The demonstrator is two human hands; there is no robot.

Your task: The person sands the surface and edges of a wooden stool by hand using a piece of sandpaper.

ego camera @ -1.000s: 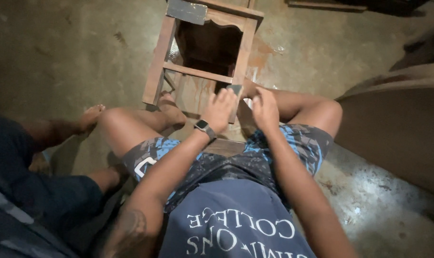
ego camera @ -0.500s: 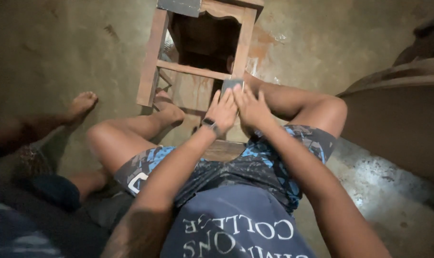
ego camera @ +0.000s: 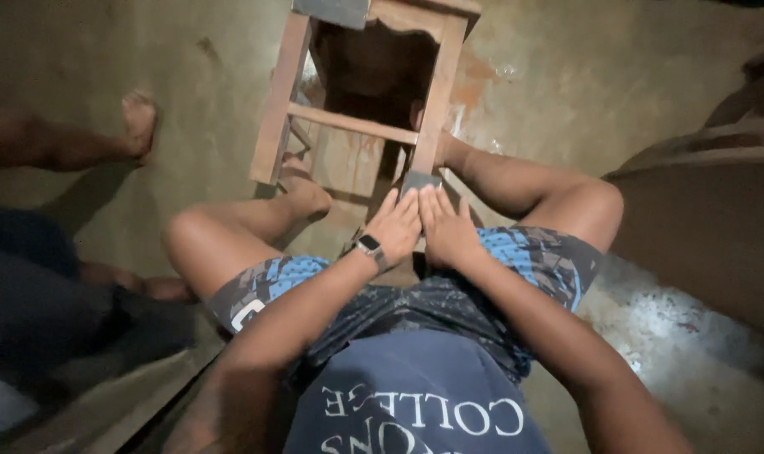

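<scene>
Hands are pressing side by side, left hand [ego camera: 396, 225] and right hand [ego camera: 446, 229], fingers flat against a small grey block [ego camera: 419, 180] at the wooden stool [ego camera: 356, 92] leg's foot; open floor [ego camera: 146, 50] is lying around.

A bare concrete floor [ego camera: 146, 50] fills the view, dull greenish-brown, scuffed and stained, dimly lit. Toward five o'clock a paler, wet-looking patch [ego camera: 676, 328] catches the light with a grey sheen. At three o'clock a broad, rounded brown mass [ego camera: 701, 227] rises from the floor; what it is cannot be told. The nine o'clock edge falls into deep shadow.
</scene>
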